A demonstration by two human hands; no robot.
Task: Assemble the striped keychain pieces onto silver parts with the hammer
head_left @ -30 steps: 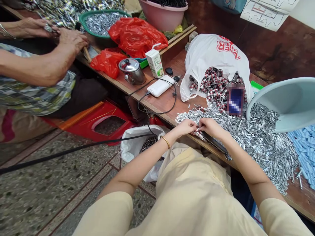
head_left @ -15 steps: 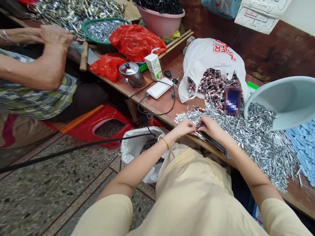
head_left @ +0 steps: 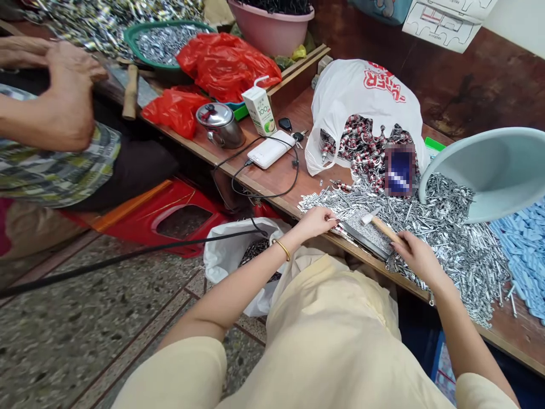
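Observation:
My right hand (head_left: 416, 257) is closed around the wooden handle of a small hammer (head_left: 388, 232). The hammer's pale metal head points left, over a speckled slab (head_left: 361, 228) at the table's front edge. A dark metal bar (head_left: 369, 245) runs along the slab's near side. At the slab's left end, my left hand (head_left: 315, 222) is pinched at the fingertips; what it holds is too small to make out. Loose silvery metal pins (head_left: 447, 250) lie heaped behind and right of the slab. Behind them, a white plastic bag (head_left: 336, 96) spills red-and-silver ringed parts (head_left: 361, 142).
A tipped grey-blue basin (head_left: 506, 170) and light-blue pieces (head_left: 523, 255) lie at right. A power bank (head_left: 271, 150) with a cable, a drink carton (head_left: 259, 111) and a metal mug (head_left: 220, 126) stand left. A white sack (head_left: 221, 250) hangs below the table edge. Another person's arm (head_left: 55, 113) is far left.
My right hand has left my left fingertips, moved right and taken hold of the hammer. My left hand stays pinched at about the same place. The slab is now uncovered.

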